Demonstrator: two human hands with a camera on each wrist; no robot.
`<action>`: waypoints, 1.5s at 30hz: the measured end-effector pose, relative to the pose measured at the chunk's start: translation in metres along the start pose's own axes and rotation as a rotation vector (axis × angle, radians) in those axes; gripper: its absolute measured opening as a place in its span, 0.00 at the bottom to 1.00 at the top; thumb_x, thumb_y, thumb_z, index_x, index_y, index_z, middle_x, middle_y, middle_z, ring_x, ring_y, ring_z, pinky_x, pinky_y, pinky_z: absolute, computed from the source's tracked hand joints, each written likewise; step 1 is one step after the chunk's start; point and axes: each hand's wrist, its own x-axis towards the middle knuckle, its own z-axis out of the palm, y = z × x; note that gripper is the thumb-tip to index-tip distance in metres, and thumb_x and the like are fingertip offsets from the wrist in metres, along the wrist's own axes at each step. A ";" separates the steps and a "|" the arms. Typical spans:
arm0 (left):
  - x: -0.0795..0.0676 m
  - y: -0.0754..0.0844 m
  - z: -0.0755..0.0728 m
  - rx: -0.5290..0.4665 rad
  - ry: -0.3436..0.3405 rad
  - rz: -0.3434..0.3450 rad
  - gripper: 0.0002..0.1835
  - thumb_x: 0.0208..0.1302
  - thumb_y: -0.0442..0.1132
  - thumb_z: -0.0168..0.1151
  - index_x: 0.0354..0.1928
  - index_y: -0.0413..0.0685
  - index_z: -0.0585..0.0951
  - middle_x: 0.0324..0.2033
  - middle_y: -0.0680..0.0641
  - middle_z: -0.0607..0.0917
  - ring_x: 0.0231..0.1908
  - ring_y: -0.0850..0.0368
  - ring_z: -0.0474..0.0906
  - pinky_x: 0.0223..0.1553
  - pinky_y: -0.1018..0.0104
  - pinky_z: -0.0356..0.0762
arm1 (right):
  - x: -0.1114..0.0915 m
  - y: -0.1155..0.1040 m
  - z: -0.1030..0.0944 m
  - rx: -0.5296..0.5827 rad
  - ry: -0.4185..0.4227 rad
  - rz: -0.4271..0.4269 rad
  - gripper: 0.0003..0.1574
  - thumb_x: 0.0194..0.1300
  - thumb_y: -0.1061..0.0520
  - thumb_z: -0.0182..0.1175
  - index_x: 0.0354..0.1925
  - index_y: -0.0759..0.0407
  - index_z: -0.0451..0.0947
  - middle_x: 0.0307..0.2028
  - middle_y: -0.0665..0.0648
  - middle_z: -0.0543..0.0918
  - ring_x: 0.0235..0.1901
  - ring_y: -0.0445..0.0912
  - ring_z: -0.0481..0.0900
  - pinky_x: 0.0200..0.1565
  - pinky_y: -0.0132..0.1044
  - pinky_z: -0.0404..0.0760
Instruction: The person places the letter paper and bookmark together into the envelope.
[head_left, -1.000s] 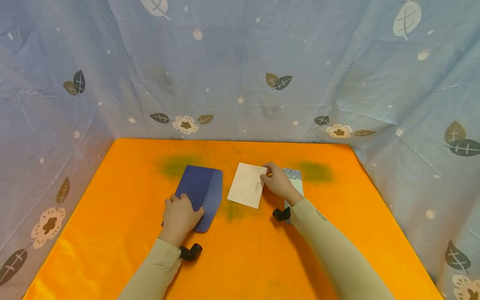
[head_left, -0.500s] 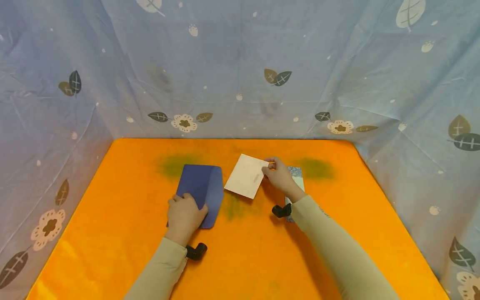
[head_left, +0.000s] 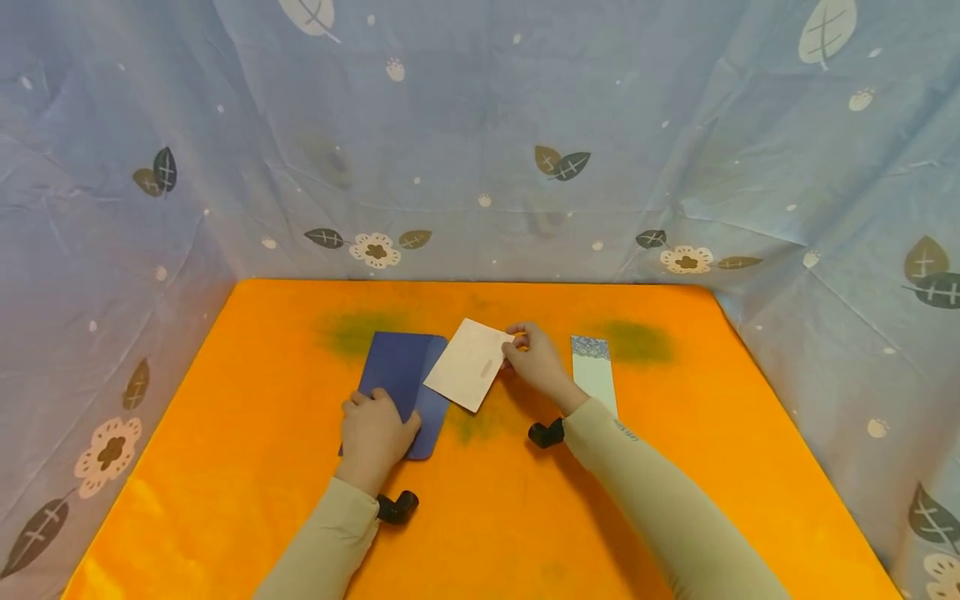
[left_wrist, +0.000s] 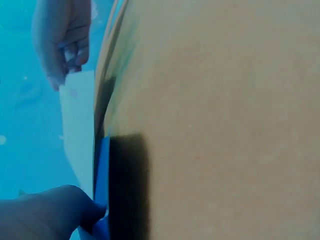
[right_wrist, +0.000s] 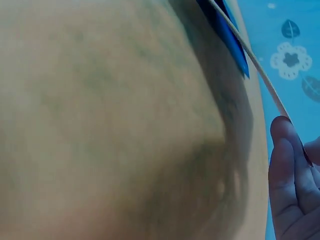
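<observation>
A dark blue envelope (head_left: 393, 362) lies with its lighter flap open to the right. My left hand (head_left: 375, 433) grips its lower left part, thumb on the near side by the flap. In the left wrist view the envelope (left_wrist: 103, 172) shows edge-on above its dark shadow. A thin white card (head_left: 467, 364) is pinched at its upper right corner by my right hand (head_left: 536, 362). The card's left corner overlaps the flap in the head view. Seen from the right wrist, the card (right_wrist: 257, 65) slants from my fingertips up toward the blue envelope (right_wrist: 232, 40).
To the right, beyond my right wrist, lies a pale strip (head_left: 592, 379) with a blue patterned top, its lower end hidden by the sleeve. An orange cloth (head_left: 487, 517) with green smudges covers the table. Blue patterned curtains (head_left: 480, 125) stand at the back and both sides.
My right hand has carried the white card leftward, from beside the envelope to over its flap, turning it somewhat. The left hand keeps its grip on the envelope. More of the pale strip shows.
</observation>
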 end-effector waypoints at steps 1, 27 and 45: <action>0.000 0.000 0.001 0.001 0.007 0.003 0.44 0.60 0.60 0.60 0.55 0.18 0.69 0.44 0.18 0.70 0.43 0.26 0.70 0.37 0.43 0.79 | 0.000 -0.001 0.003 -0.014 -0.010 -0.008 0.18 0.71 0.56 0.56 0.57 0.56 0.69 0.34 0.61 0.79 0.31 0.54 0.83 0.35 0.44 0.84; -0.004 -0.002 0.006 0.019 0.045 0.020 0.44 0.64 0.59 0.56 0.57 0.16 0.68 0.47 0.14 0.70 0.44 0.23 0.71 0.42 0.40 0.77 | 0.008 -0.020 0.052 -0.151 -0.130 -0.028 0.16 0.70 0.58 0.57 0.53 0.63 0.73 0.27 0.58 0.81 0.26 0.52 0.83 0.30 0.37 0.82; -0.006 -0.002 0.001 -0.060 0.059 0.058 0.42 0.65 0.56 0.55 0.56 0.15 0.66 0.50 0.18 0.70 0.47 0.25 0.70 0.49 0.39 0.71 | 0.005 -0.029 0.065 0.027 -0.326 0.088 0.32 0.63 0.65 0.61 0.61 0.72 0.62 0.28 0.61 0.84 0.24 0.51 0.85 0.33 0.40 0.85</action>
